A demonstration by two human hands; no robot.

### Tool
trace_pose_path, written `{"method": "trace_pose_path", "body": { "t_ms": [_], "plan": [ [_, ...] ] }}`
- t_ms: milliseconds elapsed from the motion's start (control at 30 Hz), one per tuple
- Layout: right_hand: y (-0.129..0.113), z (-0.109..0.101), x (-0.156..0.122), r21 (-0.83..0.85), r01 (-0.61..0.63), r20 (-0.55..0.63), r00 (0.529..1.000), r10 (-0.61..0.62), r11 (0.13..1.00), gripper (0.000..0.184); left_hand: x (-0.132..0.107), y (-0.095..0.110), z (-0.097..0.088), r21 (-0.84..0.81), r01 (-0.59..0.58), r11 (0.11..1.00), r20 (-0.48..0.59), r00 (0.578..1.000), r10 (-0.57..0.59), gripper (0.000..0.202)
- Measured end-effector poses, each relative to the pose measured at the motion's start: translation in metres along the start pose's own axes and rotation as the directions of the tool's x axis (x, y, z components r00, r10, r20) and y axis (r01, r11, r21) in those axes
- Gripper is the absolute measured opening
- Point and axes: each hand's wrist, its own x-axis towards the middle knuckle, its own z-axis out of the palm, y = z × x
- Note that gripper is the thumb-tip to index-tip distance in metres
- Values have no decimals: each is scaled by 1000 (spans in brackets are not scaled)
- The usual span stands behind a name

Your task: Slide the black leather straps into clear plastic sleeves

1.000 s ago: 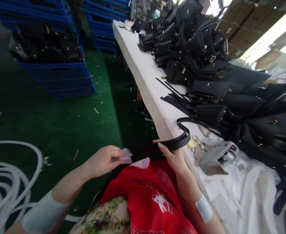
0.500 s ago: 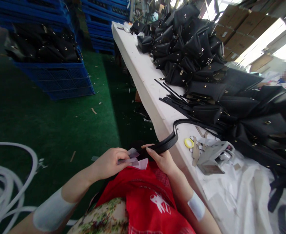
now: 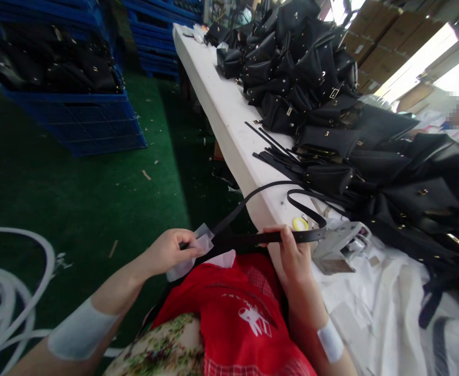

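Note:
My left hand (image 3: 170, 251) is closed in a pinch on a piece of translucent plastic film (image 3: 203, 243), which lies around one end of a black strap. From there the strap (image 3: 235, 211) runs in two lengths toward the table. My right hand (image 3: 293, 251) grips the lower length between thumb and fingers, at the table's edge. Beyond that hand the strap, with small holes in it, bends back in a loop over the table. The fingers of my left hand partly hide the wrapped end.
Black bags (image 3: 303, 62) with gold-coloured hardware are heaped on the white table (image 3: 229, 136), beside more straps (image 3: 276, 159). A grey tape dispenser (image 3: 337, 250) and a yellow tape ring (image 3: 300, 224) sit near my right hand. Left stand a blue crate (image 3: 92, 122) of black bags and a coiled white hose (image 3: 45, 245).
My right hand has moved right along the strap, away from my left hand. The strap's two lengths have spread apart into a wider loop. My left hand has shifted slightly left with the film.

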Motion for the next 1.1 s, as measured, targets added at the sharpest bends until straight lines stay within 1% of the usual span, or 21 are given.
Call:
{"method": "trace_pose_path", "body": {
  "t_ms": [67,133,367,467,633,700,767,833,933,967,1033,1067,1100],
  "plan": [
    [-3,1,-3,58,25,-45,999,-23,998,39,1,-1,3,-7,-2,1000,24,1000,2,40],
    [-4,3,-5,91,29,-59,998,-24,995,38,1,1,5,-6,-6,1000,40,999,6,41],
    [3,12,-5,109,3,31,999,-6,994,36,-1,9,3,2,-2,1000,56,998,2,38],
    [5,13,-6,110,-15,45,999,11,994,37,-1,9,2,9,-10,1000,64,998,10,39],
    [4,11,-4,54,-59,59,997,56,997,40,-1,8,1,-1,-39,999,67,997,39,37],
    [5,11,-2,41,-93,99,991,89,995,40,-1,10,1,-1,-56,998,77,995,56,35],
    [6,17,0,33,-130,156,980,123,991,42,1,13,5,-4,-79,997,82,994,79,35],
    [10,27,-1,27,-156,212,966,147,987,45,4,16,10,-19,-94,995,83,992,96,37],
    [21,47,-5,-22,-138,302,943,138,990,46,9,21,20,-30,-100,994,75,992,102,36],
    [26,53,-5,-55,-141,316,937,152,988,46,9,23,22,-21,-107,994,61,992,108,36],
    [35,59,-4,-114,-215,298,924,239,970,50,10,25,25,7,-124,992,29,992,124,37],
    [39,60,-2,-111,-283,274,913,303,953,50,9,26,25,17,-127,992,21,992,127,38],
    [42,60,0,-66,-361,255,895,365,930,49,8,28,26,20,-125,992,21,992,124,40]
  ]
}}
